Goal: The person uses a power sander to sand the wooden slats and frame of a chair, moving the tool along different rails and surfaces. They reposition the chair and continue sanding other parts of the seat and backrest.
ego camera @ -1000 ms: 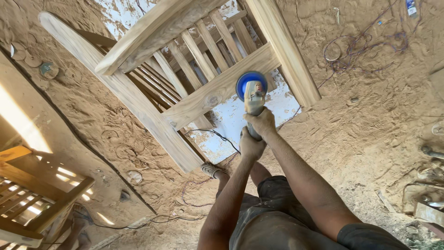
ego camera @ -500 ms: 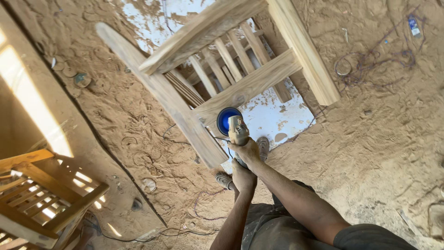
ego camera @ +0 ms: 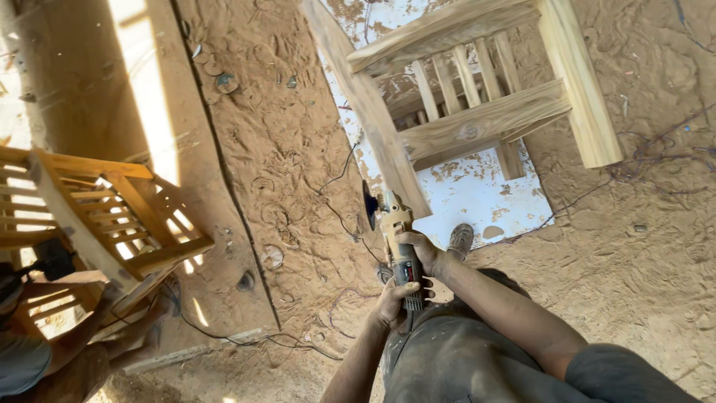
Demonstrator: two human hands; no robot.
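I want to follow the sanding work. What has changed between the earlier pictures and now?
The handheld power sander with the blue disc has left the pale wooden slatted frame's lower crossbar and moved to its long left rail, disc now edge-on. Both hands kept their grip: right hand near the head, left hand on the rear handle. The frame remains on the white sheet.

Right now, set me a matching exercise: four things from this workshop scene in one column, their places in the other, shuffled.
Things:
1. angle grinder
2. pale chair frame
3. orange-brown chair
4. shoe

Places:
A. far left, by the sunlit strip
B. on the white sheet's near edge
C. held in both hands
D. lying over the white sheet

Pairs: 1-C, 2-D, 3-A, 4-B
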